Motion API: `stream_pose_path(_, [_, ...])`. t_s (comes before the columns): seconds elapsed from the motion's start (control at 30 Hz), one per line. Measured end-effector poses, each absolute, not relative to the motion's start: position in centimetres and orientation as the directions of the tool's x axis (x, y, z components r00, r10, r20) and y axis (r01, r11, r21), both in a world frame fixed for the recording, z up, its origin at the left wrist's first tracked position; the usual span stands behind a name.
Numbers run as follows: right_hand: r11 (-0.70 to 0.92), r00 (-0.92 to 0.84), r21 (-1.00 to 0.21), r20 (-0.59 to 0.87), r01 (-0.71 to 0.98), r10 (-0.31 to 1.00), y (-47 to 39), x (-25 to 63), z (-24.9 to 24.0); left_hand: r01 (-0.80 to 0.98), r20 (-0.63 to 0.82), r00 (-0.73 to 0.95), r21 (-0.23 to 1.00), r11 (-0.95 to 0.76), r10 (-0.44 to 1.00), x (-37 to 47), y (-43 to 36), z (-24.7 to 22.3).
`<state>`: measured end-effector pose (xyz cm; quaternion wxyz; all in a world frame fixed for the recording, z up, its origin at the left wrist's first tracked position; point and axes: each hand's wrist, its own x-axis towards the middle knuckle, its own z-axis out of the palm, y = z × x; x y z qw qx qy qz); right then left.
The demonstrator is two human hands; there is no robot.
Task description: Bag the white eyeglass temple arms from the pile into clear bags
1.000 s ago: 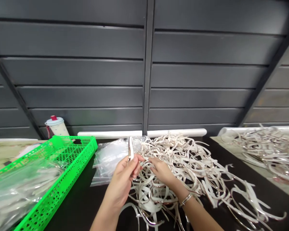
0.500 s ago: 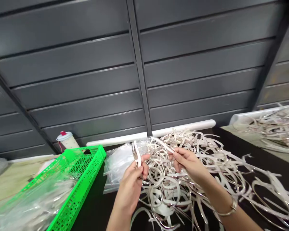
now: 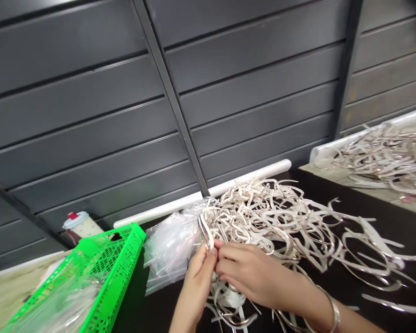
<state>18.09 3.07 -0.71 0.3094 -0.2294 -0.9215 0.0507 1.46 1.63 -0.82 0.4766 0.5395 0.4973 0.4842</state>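
Observation:
Low in the middle of the head view, my left hand (image 3: 198,273) pinches several curved white and silvery strips (image 3: 206,231), which stick up above its thumb. My right hand (image 3: 241,268) meets it from the right, fingers closed against the left fingertips; what they grip, if anything, is hidden. Behind and to the right of both hands spreads a tangled heap of similar strips (image 3: 263,210) on a black surface (image 3: 333,185). Clear plastic bags (image 3: 171,240) lie just left of the heap, beside my left hand.
A green perforated crate (image 3: 119,273) holding a plastic bag of strips stands at the left. Behind it is a cup (image 3: 83,224) with a red-topped lid. White rolls (image 3: 249,176) lie along the grey panelled wall. Another strip pile (image 3: 395,157) lies at far right.
My right hand has moved left to meet my left hand; the strip it held apart is no longer distinguishable. The camera view has tilted and shifted right.

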Motion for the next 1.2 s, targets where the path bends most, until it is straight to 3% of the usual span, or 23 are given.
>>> stream_pose_path(0.17, [0.874,-0.646,-0.259,0.594,0.410,0.479,2.9,17.8,-0.5,0.066,0.037,-0.076,0.997,-0.032,0.996,2.1,1.7,-1.5])
stream_pose_path(0.37, [0.920,-0.626,-0.132,0.697,0.370,0.351,2.5,17.6,-0.6,0.166,0.139,-0.086,0.978,-0.124,0.986,1.5,1.6,-1.5])
stream_pose_path(0.57, [0.947,-0.442,-0.138,0.858,0.291,0.261,3.4,17.6,-0.7,0.046,0.093,-0.055,0.995,-0.091,0.994,1.4,1.3,-1.3])
stream_pose_path(0.63, [0.913,-0.374,-0.225,0.858,0.340,0.351,5.2,18.4,-1.2,0.026,0.111,-0.043,0.994,-0.110,0.993,1.4,1.2,-0.8])
stream_pose_path(0.7, [0.778,-0.329,-0.406,0.739,0.480,0.588,7.7,19.4,-1.9,0.009,0.135,-0.083,0.991,-0.135,0.987,1.5,1.1,-0.3])
stream_pose_path(0.73, [0.652,-0.317,-0.472,0.607,0.594,0.729,9.0,19.9,-2.4,0.000,0.142,-0.102,0.990,-0.143,0.984,1.5,1.0,-0.1])
stream_pose_path(0.8, [0.507,-0.320,-0.469,0.423,0.723,0.848,11.1,20.4,-3.4,-0.012,0.152,-0.126,0.988,-0.155,0.980,1.6,0.8,0.3])
stream_pose_path(0.97, [0.422,-0.330,-0.405,0.278,0.811,0.902,13.4,19.5,-6.8,-0.008,0.178,-0.115,0.984,-0.180,0.977,1.5,0.4,0.5])
stream_pose_path(1.2, [0.419,-0.342,-0.412,0.249,0.809,0.906,13.8,19.2,-7.9,-0.002,0.183,-0.068,0.983,-0.183,0.981,1.1,0.5,0.4])
